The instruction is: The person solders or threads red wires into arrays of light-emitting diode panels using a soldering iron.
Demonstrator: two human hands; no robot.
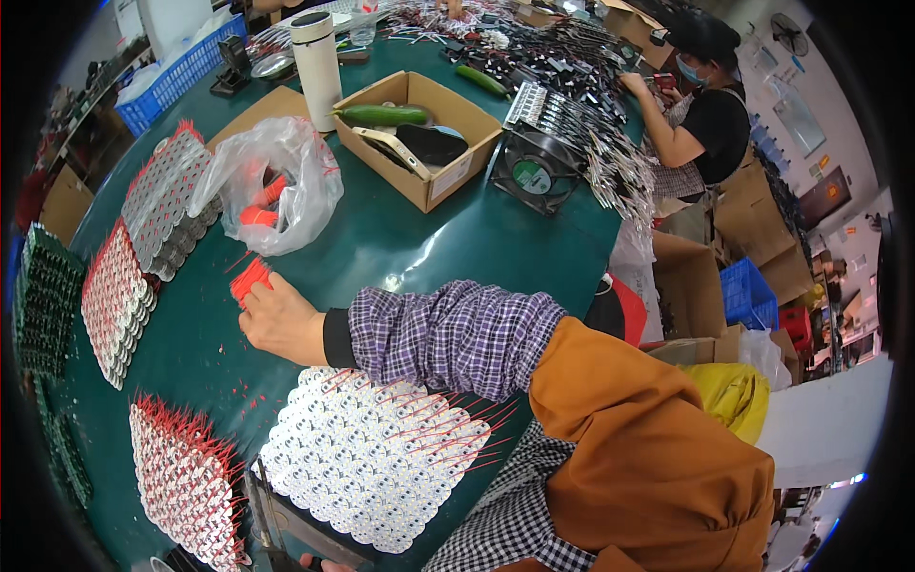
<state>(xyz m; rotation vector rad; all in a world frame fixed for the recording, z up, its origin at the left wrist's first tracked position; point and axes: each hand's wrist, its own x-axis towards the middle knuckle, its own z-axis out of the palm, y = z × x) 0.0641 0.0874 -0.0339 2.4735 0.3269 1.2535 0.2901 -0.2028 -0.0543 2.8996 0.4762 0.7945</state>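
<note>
Right hand (283,322): fingers closed around red wire bundle (250,278), over green table (376,243), near plastic bag (310,205). Left hand (329,564): mostly cut off, grip cannot be told. White panel (367,467) below right forearm. Beyond: cardboard box (453,178), co-worker (720,129), fan (789,34) by wall.

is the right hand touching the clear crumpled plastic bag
No, the right hand touches a bundle of short red wires, with green tabletop showing between it and the bag.

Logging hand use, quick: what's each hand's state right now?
Left hand: cannot be told, mostly out of view.
Right hand: closed, holding a bundle of thin red wires.
</note>
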